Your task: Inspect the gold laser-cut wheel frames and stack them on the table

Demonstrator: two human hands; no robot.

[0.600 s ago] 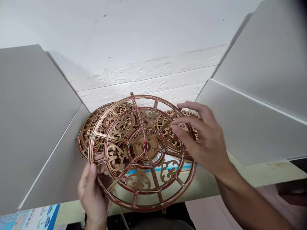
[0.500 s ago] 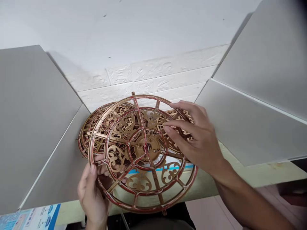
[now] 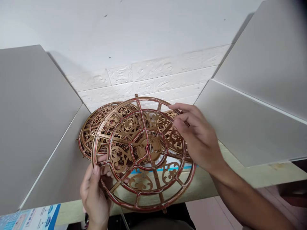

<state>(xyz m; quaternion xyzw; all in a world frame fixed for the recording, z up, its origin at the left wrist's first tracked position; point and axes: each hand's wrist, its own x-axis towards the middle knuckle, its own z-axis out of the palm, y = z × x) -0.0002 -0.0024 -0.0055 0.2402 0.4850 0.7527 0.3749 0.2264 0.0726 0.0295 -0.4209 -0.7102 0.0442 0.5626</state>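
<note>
A round, openwork bronze-coloured frame (image 3: pixel 155 179) with concentric rings, spokes and scroll ornaments is held up, tilted, in front of me. Red and white wires run along its rings and spokes to a central disc (image 3: pixel 150 149). My left hand (image 3: pixel 96 191) grips its lower left rim, thumb in front and fingers behind. At the upper right rim, the curled fingers and thumb of my right hand (image 3: pixel 198 137) close around the edge; their exact contact is partly hidden. Behind lies a pile of similar round frames (image 3: pixel 87 134), partly covered by the held one.
Grey panels stand at the left (image 3: pixel 35 121) and right (image 3: pixel 259 121), with a white brick-patterned wall (image 3: pixel 158 75) behind. Below is a pale green tabletop (image 3: pixel 240 166). A blue-and-white printed sheet (image 3: pixel 35 218) lies at the lower left.
The frame has shifted slightly right, along with my left hand. My right thumb and fingers have drawn back from the inner ring toward the outer rim.
</note>
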